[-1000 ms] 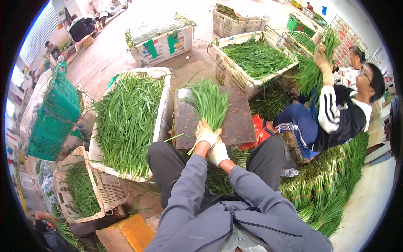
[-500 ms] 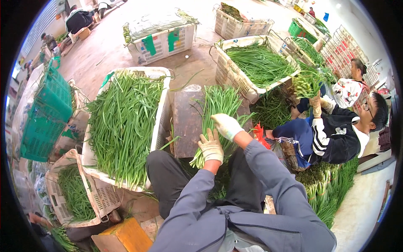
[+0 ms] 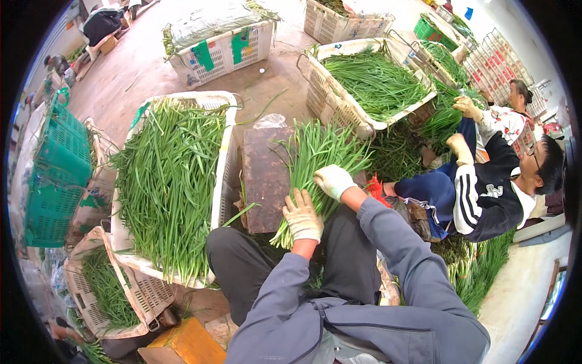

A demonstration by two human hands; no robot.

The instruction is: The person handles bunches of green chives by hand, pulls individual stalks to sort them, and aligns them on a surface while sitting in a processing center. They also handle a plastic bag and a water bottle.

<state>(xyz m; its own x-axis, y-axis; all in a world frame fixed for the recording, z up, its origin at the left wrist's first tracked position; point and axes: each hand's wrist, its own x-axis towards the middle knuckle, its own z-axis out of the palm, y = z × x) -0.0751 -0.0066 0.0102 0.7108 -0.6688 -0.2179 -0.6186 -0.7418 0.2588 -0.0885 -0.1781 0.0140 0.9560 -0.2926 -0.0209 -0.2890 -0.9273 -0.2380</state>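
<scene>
A loose bunch of long green chives (image 3: 324,145) lies over the right part of a dark brown wooden board (image 3: 265,188) and reaches down to my knees, pale ends nearest me. My left hand (image 3: 302,218), in a cream glove, rests flat on the left side of its lower stems with fingers stretched out. Higher up on the right, my gloved right hand (image 3: 335,182) is closed over the bunch, its fingertips partly hidden.
White crates of chives stand at my left (image 3: 225,176) and ahead right (image 3: 368,121). A green crate (image 3: 63,164) is far left, an orange box (image 3: 188,343) lower left. At my right sits a co-worker (image 3: 485,194) with gloved hands over greens.
My right hand has shifted slightly right along the bunch, whose tops have spread out to the right. The co-worker has lowered a bundle and moved their hands apart.
</scene>
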